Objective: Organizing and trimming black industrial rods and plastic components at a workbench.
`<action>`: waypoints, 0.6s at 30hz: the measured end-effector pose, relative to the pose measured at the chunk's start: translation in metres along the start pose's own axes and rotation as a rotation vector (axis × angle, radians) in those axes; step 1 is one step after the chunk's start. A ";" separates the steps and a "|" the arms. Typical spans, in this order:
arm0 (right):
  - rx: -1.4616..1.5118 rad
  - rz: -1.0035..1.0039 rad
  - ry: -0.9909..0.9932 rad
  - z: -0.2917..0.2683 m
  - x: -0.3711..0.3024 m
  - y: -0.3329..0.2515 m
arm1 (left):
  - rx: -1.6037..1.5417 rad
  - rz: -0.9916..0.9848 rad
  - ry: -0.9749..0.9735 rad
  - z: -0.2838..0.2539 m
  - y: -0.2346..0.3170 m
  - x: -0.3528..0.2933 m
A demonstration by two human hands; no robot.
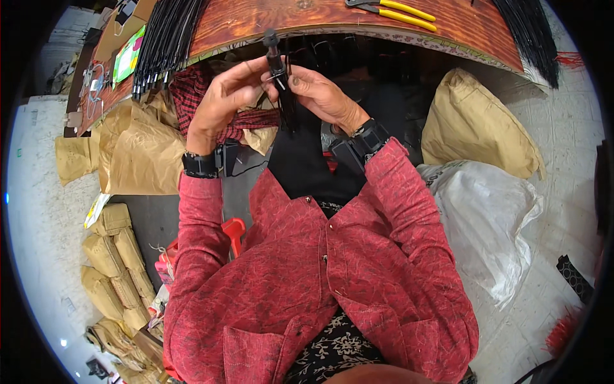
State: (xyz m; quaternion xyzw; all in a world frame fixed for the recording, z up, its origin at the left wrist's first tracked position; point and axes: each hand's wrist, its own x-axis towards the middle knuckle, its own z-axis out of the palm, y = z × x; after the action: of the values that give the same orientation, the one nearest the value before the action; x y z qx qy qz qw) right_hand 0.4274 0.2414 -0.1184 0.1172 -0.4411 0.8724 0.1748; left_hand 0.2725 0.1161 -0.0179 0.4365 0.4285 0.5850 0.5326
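Below the table edge, both hands (224, 99) (320, 96) clamp a black tassel (281, 83), upright, cap end pointing away.

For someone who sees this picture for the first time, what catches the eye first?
At top centre, the left hand and right hand together grip a thin black tassel. Behind them, yellow-handled pliers lie on a reddish wooden table; brown paper sacks sit lower left.

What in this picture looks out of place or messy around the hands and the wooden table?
Nothing looks damaged or spilled. Both hands, left hand and right hand, grip a black tassel bundle upright. Yellow-handled pliers lie flat on the wooden table. Only the paper bags below look crumpled.
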 end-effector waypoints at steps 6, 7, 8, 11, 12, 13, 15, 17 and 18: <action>-0.013 0.024 0.088 0.007 0.003 0.003 | 0.236 -0.095 -0.054 -0.022 -0.004 0.007; 0.004 0.048 0.065 0.001 0.003 0.003 | 0.281 -0.086 -0.044 -0.020 -0.002 0.010; 0.020 0.071 0.043 -0.003 0.002 0.003 | 0.278 -0.089 -0.048 -0.017 -0.002 0.010; 0.019 0.104 0.072 -0.006 0.001 0.006 | 0.451 -0.053 -0.016 -0.010 -0.001 0.007; 0.020 0.121 0.083 -0.003 0.001 0.006 | 0.449 -0.060 -0.018 -0.009 -0.001 0.007; 0.026 0.121 0.089 0.000 0.001 0.006 | 0.411 -0.053 -0.009 -0.008 -0.002 0.008; 0.020 0.086 0.169 0.005 0.002 0.004 | 0.336 -0.041 0.007 -0.006 -0.004 0.009; 0.008 0.060 0.212 0.006 0.001 0.001 | 0.342 0.021 -0.017 -0.007 -0.011 0.012; -0.112 0.086 0.244 0.006 0.000 0.001 | 0.347 0.085 -0.034 -0.007 -0.014 0.013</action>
State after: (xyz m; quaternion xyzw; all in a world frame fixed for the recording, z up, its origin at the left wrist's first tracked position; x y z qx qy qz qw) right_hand 0.4272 0.2357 -0.1155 -0.0185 -0.4695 0.8607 0.1959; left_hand 0.2682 0.1294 -0.0324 0.5495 0.4951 0.5168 0.4311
